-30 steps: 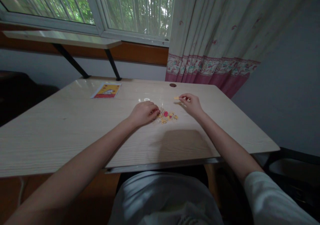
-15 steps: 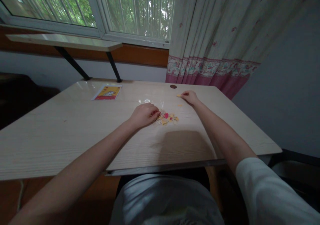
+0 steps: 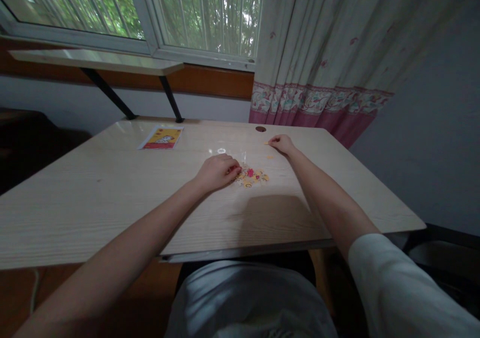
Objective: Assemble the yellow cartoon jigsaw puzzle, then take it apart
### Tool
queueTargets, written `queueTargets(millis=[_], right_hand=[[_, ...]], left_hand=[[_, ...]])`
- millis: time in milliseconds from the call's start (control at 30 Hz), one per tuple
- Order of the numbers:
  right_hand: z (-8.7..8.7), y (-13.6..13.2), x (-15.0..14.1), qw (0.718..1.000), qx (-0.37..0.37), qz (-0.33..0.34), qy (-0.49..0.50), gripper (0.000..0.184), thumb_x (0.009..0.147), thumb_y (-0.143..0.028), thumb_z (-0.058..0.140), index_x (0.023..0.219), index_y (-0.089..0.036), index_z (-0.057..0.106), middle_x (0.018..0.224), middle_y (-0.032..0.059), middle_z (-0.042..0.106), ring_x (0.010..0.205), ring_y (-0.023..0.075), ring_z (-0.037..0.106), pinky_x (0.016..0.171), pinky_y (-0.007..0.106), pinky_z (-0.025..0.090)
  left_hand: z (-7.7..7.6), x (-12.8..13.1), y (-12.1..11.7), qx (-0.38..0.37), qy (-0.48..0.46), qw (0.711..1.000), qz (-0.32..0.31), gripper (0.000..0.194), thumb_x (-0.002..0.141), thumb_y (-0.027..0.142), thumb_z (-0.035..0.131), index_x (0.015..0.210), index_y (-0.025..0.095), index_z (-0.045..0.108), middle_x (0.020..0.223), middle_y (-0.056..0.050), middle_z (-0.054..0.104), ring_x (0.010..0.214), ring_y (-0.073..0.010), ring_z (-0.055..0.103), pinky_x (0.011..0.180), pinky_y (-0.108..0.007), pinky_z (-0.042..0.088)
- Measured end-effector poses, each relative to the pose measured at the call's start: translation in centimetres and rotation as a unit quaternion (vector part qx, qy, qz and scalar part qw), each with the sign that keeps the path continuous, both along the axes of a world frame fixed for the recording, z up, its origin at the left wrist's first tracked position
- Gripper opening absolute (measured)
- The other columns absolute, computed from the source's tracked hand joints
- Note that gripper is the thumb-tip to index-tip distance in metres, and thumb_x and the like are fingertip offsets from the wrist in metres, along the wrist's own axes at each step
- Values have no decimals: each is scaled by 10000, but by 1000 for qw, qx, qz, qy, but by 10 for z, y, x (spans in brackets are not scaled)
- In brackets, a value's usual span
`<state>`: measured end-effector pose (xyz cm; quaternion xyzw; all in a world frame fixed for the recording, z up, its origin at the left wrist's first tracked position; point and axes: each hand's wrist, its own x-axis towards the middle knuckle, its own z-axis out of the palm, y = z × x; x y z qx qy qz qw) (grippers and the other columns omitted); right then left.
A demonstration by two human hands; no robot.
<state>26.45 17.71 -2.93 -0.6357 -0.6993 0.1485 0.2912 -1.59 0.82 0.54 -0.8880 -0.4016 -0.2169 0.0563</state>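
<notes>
A small pile of jigsaw puzzle pieces (image 3: 255,177), yellow, pale and red, lies near the middle of the desk. At its left edge rests my left hand (image 3: 218,172), fingers curled together over the nearest pieces; what they hold, if anything, is hidden. Beyond the pile, to the right, my right hand (image 3: 282,144) pinches a yellow puzzle piece (image 3: 266,143) between thumb and fingers, close to the desk surface. A single yellow piece (image 3: 270,157) lies apart, between that hand and the pile.
A yellow and red picture sheet (image 3: 162,138) lies at the back left of the desk (image 3: 93,213). Behind it, black supports carry a raised shelf (image 3: 112,62). A round cable hole (image 3: 260,129) sits near the back edge, before a curtain (image 3: 318,100).
My right hand has shifted very slightly left, and the yellow piece in it looks tilted to a thinner edge. The left hand stays at the pile.
</notes>
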Motion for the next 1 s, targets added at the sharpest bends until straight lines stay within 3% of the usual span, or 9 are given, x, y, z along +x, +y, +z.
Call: queueTargets(millis=[800,1000], right_hand=[[0,-7,3,1000,11,8,-11,171,692,-305,692,801,-180,732,774,45,701,690,138,598,664,253,438],[5,-14,4,1000,15,25,1,181,699,-248,675,838,-142,724,782,69,701,688,137,598,674,260,444]], left_hand=[[4,3,-3,-15,-13,1000,12,236,864,314,471,817,177,657,729,-57,644,715,-179,563,600,-276,370],[3,2,-2,-11,-14,1000,8,239,865,317,469,825,178,659,734,-57,640,721,-175,559,610,-274,377]])
